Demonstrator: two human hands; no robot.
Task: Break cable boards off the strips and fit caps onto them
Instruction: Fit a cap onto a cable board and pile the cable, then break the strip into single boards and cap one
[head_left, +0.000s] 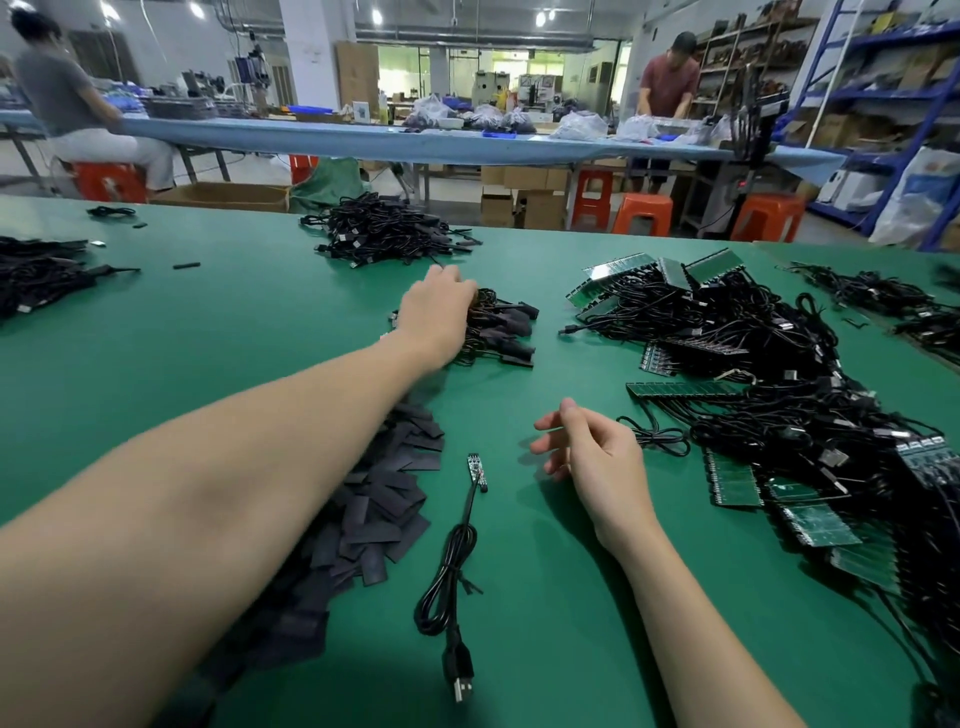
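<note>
**Many strips left, one loose board waiting for its cap**

Forearms fill the near edge of the view, stretched over the green desk (208, 332). Largest of what lies on it is the tangle of strips (769, 415) at the right: black cables heaped over green panels of unbroken boards, plainly the bulk of the work yet to do. To the left, partly under the left arm, spreads the pile of flat black caps (384, 499), also plentiful. At the far edge sits a heap of bundled cables (379, 228); whether those are finished I cannot tell. Nearer, a small cluster of capped cables (504, 327) looks like done pieces. The left hand (434, 317) reaches onto that cluster, fingers curled down into it; whether it grips one or only touches is hidden. The right hand (587, 452) hovers just above the desk, fingers loosely apart, holding nothing. Between the arms lies the single cable board (474, 467), broken off, bare of a cap, its coiled lead trailing toward the camera.
</note>
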